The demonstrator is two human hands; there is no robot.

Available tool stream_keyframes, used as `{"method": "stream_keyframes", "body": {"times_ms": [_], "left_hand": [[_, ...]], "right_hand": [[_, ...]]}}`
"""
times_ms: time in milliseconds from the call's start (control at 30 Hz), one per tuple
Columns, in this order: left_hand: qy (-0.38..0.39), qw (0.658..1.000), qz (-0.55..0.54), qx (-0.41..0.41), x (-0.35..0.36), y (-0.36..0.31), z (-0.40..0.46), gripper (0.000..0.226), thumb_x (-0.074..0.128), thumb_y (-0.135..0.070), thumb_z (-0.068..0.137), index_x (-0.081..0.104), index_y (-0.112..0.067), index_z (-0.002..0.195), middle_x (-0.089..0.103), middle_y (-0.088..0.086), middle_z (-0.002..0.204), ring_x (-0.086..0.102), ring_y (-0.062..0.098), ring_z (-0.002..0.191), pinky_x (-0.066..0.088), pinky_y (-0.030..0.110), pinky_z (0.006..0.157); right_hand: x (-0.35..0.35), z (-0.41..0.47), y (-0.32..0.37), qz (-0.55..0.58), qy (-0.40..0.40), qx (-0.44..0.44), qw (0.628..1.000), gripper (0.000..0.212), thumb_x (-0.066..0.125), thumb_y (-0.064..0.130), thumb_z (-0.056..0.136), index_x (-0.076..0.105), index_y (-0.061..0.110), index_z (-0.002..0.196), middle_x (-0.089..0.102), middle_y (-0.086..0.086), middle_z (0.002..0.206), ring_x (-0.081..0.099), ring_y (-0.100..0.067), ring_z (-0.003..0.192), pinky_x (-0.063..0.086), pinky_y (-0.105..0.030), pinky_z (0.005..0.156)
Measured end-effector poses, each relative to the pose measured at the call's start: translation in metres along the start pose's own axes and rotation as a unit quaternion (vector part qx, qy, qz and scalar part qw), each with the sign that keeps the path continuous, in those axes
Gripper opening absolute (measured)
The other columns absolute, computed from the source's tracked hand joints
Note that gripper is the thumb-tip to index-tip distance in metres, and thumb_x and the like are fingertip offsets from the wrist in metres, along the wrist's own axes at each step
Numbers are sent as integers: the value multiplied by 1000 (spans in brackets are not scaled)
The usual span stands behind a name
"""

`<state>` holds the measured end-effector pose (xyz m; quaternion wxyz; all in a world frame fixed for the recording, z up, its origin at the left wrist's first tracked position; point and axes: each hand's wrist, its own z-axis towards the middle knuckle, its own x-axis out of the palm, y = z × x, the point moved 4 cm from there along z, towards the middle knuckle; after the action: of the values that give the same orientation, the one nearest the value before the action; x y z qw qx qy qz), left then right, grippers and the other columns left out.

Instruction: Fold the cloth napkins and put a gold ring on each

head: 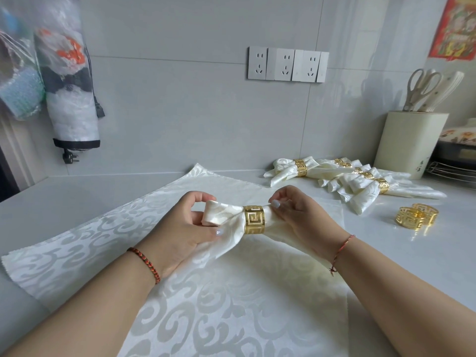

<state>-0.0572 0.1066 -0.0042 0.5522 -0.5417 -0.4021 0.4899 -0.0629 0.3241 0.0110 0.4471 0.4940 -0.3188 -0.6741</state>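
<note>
A cream folded cloth napkin [226,217] wearing a gold fretwork metal ring [254,219] sits centre, upon a flat cream damask cloth [180,292]. At two o'clock lie finished ringed napkins [355,180]; at three o'clock, two loose gold rings [416,215].

My right hand [296,215] hides the napkin's [226,215] far end; the poster [456,27] and rack [453,166] are cut off.

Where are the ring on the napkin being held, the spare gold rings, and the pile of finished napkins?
ring on the held napkin [254,219], head view, front face.
spare gold rings [415,216], head view, nearer ring's band.
finished napkins [360,180], head view, cloth mid-pile.
</note>
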Motion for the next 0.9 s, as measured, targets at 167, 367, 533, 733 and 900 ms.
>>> {"method": "stream_keyframes", "body": {"times_ms": [167, 367, 533, 733, 900], "left_hand": [[-21, 999, 28, 34, 1, -3, 0, 46, 73, -12, 58, 47, -35, 87, 72, 16, 86, 57, 25, 73, 46, 40, 73], [-45, 995, 31, 80, 3, -6, -5, 26, 77, -13, 56, 53, -24, 62, 57, 1, 65, 51, 15, 63, 43, 26, 63], [-53, 997, -23, 55, 12, -23, -8, 44, 82, -26, 36, 63, -16, 75, 71, 11, 75, 59, 22, 64, 47, 29, 63], [-28, 999, 12, 38, 44, -55, 29, 31, 79, -17, 48, 69, -19, 78, 73, 11, 76, 61, 23, 61, 47, 30, 63], [-51, 996, 71, 18, 82, -50, 96, 22, 77, -18, 58, 71, -25, 77, 72, 9, 78, 60, 22, 62, 47, 29, 64]], "right_hand": [[-2, 1, -7, 57, 58, 59, 995, 12, 48, 10, 97, 58, 14, 93, 50, 3, 69, 47, -7, 56, 40, -19, 54], [-10, 2, -12, 93, 89, 113, 985, 20, 46, 4, 85, 60, 17, 89, 47, 4, 57, 42, -7, 46, 33, -24, 51], [-31, 2, -10, 189, 88, 116, 971, 25, 51, -4, 79, 59, 13, 95, 50, 1, 60, 47, -14, 52, 38, -28, 55], [-92, 30, -10, 76, -46, 71, 994, 46, 86, 29, 55, 58, 21, 90, 64, -3, 84, 63, -22, 79, 51, -40, 79], [-134, 72, -21, -135, -109, 49, 984, 14, 79, 20, 76, 65, 20, 75, 60, 9, 67, 54, -6, 64, 37, -6, 52]]}}
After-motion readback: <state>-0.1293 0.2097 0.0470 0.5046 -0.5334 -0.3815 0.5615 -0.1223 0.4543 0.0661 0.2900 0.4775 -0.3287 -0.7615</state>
